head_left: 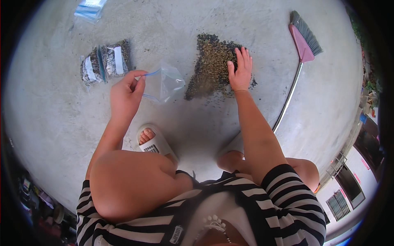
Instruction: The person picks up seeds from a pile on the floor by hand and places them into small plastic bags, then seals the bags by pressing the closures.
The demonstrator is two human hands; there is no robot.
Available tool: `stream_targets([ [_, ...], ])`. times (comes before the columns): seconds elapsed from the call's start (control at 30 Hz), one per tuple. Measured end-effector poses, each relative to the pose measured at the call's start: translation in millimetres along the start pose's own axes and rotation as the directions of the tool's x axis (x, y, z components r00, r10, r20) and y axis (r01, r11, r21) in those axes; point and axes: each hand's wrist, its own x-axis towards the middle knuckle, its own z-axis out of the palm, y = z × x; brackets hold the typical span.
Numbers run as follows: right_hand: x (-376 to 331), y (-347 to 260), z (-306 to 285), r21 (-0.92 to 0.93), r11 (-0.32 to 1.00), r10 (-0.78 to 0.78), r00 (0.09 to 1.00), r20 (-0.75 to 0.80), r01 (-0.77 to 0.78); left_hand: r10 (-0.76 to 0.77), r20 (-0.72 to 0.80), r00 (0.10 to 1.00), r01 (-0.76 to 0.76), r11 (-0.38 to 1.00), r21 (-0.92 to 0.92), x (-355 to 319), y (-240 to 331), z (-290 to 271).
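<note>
Between thumb and fingers, my left hand pinches the blue-edged rim of a clear zip bag. The bag looks empty and lies toward the pile with its mouth facing my hand. A spread of small brown and dark seed-like grains covers the concrete ahead of me; I cannot tell their exact kind. My right hand rests on the right side of this pile, fingers stretched out and thumb apart. Past my left hand lie two filled zip bags with white labels, holding similar dark contents.
A broom with a pink head and metal handle lies on the right. Flat clear zip bags lie at the far left. My feet in white slides stand close in on the concrete floor.
</note>
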Motion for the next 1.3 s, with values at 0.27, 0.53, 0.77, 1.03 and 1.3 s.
stream_targets([
  [0.27, 4, -70, 6, 0.143, 0.952, -0.287, 0.950, 0.120, 0.270, 0.019, -0.051, 0.999, -0.011, 0.988, 0.155, 13, 11, 3],
  [0.53, 2, -68, -10, 0.088, 0.961, -0.273, 0.953, 0.134, 0.263, -0.017, -0.048, 0.999, 0.024, 0.988, 0.151, 18, 12, 7],
  [0.77, 5, -51, 3, 0.144, 0.889, -0.458, 0.845, 0.276, 0.434, -0.021, -0.053, 0.998, 0.027, 0.994, 0.107, 22, 13, 15],
  [1.03, 17, -47, -5, 0.229, 0.952, -0.267, 0.914, 0.305, 0.201, 0.046, -0.033, 0.998, -0.040, 0.987, 0.158, 27, 15, 25],
  [1.3, 61, -158, -89, 0.532, 0.334, 0.225, 0.614, 0.757, -0.778, 0.252, -0.028, 0.967, -0.237, 0.938, 0.252, 20, 26, 52],
])
